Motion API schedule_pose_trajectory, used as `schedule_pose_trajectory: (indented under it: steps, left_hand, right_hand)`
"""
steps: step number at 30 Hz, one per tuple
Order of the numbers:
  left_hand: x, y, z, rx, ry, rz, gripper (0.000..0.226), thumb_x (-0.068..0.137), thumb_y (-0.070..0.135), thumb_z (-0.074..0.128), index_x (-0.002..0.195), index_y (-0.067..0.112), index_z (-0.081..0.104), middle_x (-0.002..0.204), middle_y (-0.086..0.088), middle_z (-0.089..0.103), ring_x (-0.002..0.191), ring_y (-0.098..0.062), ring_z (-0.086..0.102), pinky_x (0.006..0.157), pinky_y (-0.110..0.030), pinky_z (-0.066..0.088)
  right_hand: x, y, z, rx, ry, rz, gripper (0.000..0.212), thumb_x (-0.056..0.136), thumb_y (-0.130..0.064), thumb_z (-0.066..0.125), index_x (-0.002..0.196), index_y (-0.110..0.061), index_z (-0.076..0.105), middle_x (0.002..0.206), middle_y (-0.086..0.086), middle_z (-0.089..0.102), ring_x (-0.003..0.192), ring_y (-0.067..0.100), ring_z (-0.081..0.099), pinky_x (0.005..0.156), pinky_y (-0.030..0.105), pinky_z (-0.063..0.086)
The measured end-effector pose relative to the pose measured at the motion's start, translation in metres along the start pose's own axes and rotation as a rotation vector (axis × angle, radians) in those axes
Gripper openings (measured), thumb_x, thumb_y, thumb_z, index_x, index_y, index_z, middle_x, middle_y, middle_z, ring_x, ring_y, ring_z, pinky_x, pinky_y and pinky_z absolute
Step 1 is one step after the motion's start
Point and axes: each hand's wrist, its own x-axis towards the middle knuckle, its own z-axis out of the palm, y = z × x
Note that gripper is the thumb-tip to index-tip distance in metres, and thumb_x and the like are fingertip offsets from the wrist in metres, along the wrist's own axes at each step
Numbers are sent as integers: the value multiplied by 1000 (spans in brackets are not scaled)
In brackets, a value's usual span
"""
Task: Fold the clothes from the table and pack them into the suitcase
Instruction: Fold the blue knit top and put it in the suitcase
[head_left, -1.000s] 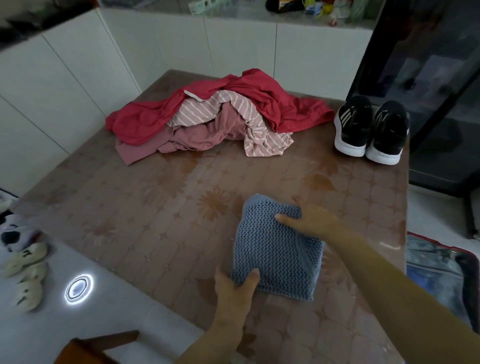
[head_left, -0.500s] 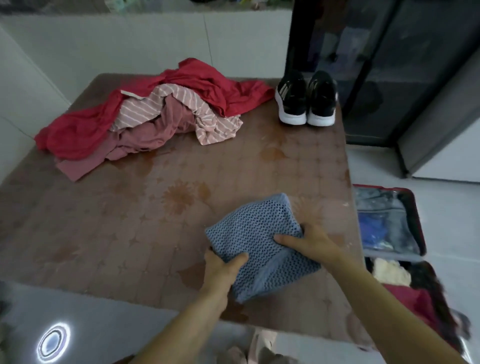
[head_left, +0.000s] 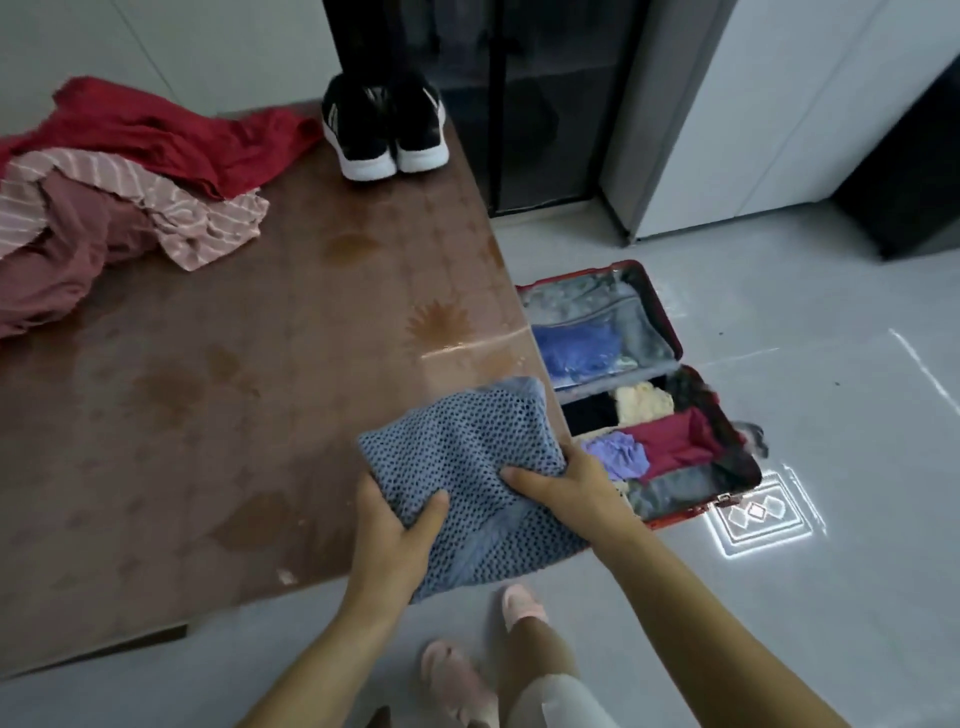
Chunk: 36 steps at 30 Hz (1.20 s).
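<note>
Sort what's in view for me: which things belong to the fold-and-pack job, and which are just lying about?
Job: blue knit, in the grip of left hand and right hand; open suitcase on the floor; pile of clothes, red, striped and pink, on the table.

Lying about: black sneakers on the table's far corner; dark cabinet behind them.

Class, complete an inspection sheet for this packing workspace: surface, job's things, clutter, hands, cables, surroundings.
Surface: brown patterned table, glossy.
Job's things: folded blue knit garment at the table's near right corner; clothes pile, red, striped and pink, unfolded at far left; suitcase open on the floor right of the table, partly packed.
Clutter: black shoes on the table's far edge.
Hands: left hand grips the garment's near edge; right hand grips its right side.
Cables: nothing seen.
Surroundings: grey floor, dark glass door behind the table.
</note>
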Motion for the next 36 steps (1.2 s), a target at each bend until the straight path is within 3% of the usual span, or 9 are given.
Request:
schedule_pose_trajectory:
  steps: [4, 10, 12, 16, 19, 24, 28, 32, 36]
  left_hand:
    - [-11, 25, 47, 30, -89, 143, 63, 82, 20, 71, 135, 16, 36, 121, 9, 52, 108, 7, 52, 94, -25, 45]
    - [-26, 61, 138, 42, -232, 218, 89, 75, 45, 69, 146, 29, 19, 138, 18, 42, 125, 4, 43, 103, -27, 40]
    - [-26, 66, 176, 67, -233, 205, 94, 73, 49, 68, 148, 26, 16, 141, 14, 40, 129, 2, 40, 107, -30, 38]
    - [-15, 62, 267, 66, -247, 73, 92, 78, 37, 71, 148, 23, 14, 145, 8, 38, 129, 1, 40, 110, -34, 37]
    - [-3, 52, 334, 141, -242, -14, 102, 70, 56, 63, 150, 23, 10, 148, 6, 36, 132, -4, 40, 110, -37, 37]
    - [40, 12, 439, 167, -269, -135, 102, 69, 51, 66, 150, 28, 8, 147, 8, 36, 133, -7, 39, 111, -37, 36]
    - [74, -34, 513, 187, -358, -171, 95, 79, 29, 70, 150, 21, 8, 141, 12, 33, 131, -8, 37, 106, -21, 30]
    - [110, -101, 577, 157, -453, -224, 101, 72, 35, 66, 150, 19, 6, 143, 7, 35, 131, -9, 38, 104, -18, 31]
    - [151, -153, 630, 24, -483, -264, 80, 84, 4, 61, 147, 18, 13, 133, 9, 40, 124, -4, 40, 95, -10, 31]
  right_hand:
    - [-1, 31, -49, 153, 44, 63, 66, 59, -48, 84, 113, -17, 62, 105, 0, 70, 94, 18, 67, 91, 43, 52]
    - [20, 72, -133, 231, 71, 67, 29, 75, -26, 79, 99, -22, 63, 103, 3, 71, 92, 21, 68, 90, 42, 52]
    - [36, 89, -164, 228, 42, 65, 29, 75, -27, 79, 99, -23, 64, 101, 2, 72, 91, 21, 69, 89, 43, 53]
    - [78, 131, -226, 133, 16, 76, 39, 73, -31, 80, 105, -17, 62, 99, -3, 71, 87, 13, 68, 85, 40, 55]
    - [111, 162, -266, 49, 3, 101, 52, 69, -41, 81, 109, -16, 61, 102, -1, 70, 89, 14, 66, 85, 39, 53]
    - [183, 226, -318, 5, 55, 143, 106, 30, -92, 61, 108, -20, 61, 100, -6, 69, 91, 13, 66, 85, 38, 52]
    - [244, 293, -338, -27, 46, 197, 83, 47, -83, 66, 103, -21, 63, 99, -6, 70, 90, 12, 66, 84, 40, 53]
    - [302, 362, -344, -66, 59, 240, 31, 82, -35, 71, 103, -18, 57, 106, 4, 66, 94, 20, 61, 86, 37, 48]
    - [363, 425, -346, -106, 87, 262, 41, 80, -39, 71, 107, -12, 57, 106, 6, 66, 96, 24, 62, 89, 45, 49]
